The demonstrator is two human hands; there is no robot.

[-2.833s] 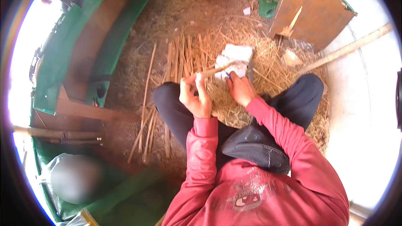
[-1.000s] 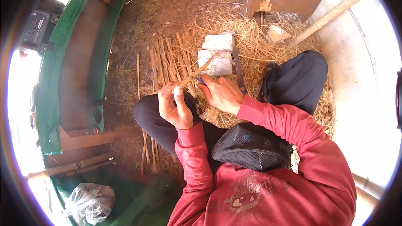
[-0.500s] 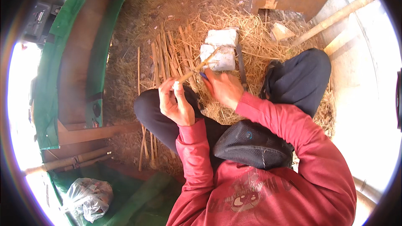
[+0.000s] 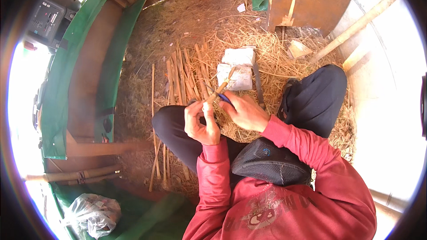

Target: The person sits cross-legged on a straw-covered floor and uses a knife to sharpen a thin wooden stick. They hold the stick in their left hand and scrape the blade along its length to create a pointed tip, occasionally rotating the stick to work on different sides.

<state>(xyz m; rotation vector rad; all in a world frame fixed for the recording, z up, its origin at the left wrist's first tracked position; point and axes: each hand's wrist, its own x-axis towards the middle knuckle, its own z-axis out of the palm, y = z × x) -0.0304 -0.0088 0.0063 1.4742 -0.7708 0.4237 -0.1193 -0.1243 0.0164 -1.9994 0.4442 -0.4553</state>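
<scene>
A short bamboo stick (image 4: 226,81) slants up and to the right in front of me. My left hand (image 4: 201,122) grips its lower end between thumb and fingers, where a pale wrapping or tip shows. In my right hand (image 4: 245,112) is a blue-handled tool (image 4: 225,99), its dark tip touching the stick's middle. The tool's exact kind is hard to make out, since fingers cover most of it. Past the stick lie two white blocks (image 4: 235,76), with a long dark flat blade-like bar (image 4: 258,84) along their right side.
Split bamboo strips (image 4: 181,75) lie left of the blocks, over straw (image 4: 271,58). My bent knees frame the work, and a black mesh pouch (image 4: 267,162) sits on my lap. A brown board (image 4: 311,2) stands far right; a plastic bag (image 4: 95,215) rests lower left.
Both hands, with stick and tool, sit slightly lower and further right in the picture; the whole scene has shifted down too. The stick stands steeper, and more of the blue handle shows.
</scene>
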